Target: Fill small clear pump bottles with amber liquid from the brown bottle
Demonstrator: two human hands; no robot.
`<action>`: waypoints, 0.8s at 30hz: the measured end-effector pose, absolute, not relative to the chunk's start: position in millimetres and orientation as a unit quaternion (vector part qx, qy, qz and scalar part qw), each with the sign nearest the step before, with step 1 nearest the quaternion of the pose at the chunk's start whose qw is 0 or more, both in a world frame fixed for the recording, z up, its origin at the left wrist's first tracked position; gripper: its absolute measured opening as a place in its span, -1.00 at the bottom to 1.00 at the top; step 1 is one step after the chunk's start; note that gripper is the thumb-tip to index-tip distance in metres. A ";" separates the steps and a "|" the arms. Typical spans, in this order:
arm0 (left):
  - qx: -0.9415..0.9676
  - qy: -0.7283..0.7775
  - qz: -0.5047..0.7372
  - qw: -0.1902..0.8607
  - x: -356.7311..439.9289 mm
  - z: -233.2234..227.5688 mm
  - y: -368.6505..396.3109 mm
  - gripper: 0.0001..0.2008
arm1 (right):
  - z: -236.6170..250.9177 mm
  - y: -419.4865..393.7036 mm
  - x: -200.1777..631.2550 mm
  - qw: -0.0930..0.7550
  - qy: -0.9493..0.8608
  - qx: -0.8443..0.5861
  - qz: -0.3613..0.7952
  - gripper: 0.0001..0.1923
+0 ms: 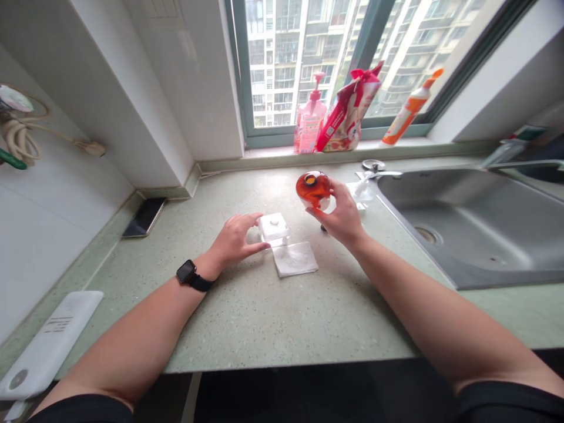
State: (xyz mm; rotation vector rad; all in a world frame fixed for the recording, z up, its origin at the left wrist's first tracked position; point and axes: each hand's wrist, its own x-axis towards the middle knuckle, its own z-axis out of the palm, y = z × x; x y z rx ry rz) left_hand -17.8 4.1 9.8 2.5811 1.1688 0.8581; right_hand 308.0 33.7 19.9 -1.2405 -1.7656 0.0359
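My right hand [341, 217] grips a rounded amber bottle [304, 191] just above the counter, its open neck tilted toward me. My left hand [238, 238] has its thumb and fingers on two sides of a small clear and white square box [274, 228], which has a round knob-like spot on top. In front of that box, a folded white tissue [296, 259] lies flat on the counter. Behind my right wrist is a white pump head [362, 187], partly hidden. A small dark piece shows under my right hand; its kind is unclear.
A steel sink [445, 282] is on the right, with a tap [383, 174]. On the sill stand a pink pump bottle [311, 123], a red bag [348, 114] and an orange-and-white bottle [406, 111]. A phone [144, 217] and a long white device [57, 335] lie left.
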 end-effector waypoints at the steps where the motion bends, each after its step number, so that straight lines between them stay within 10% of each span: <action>1: 0.868 0.393 0.290 0.089 -18.3 9.6 4.6 -0.27 | 18.3 35.7 309.2 0.475 -0.716 -0.510 0.030 -0.19; 24: 0.868 0.393 0.288 0.090 -21.7 6.1 8.7 -0.29 | 10.8 39.5 307.0 0.374 -0.673 -0.621 0.145 -0.22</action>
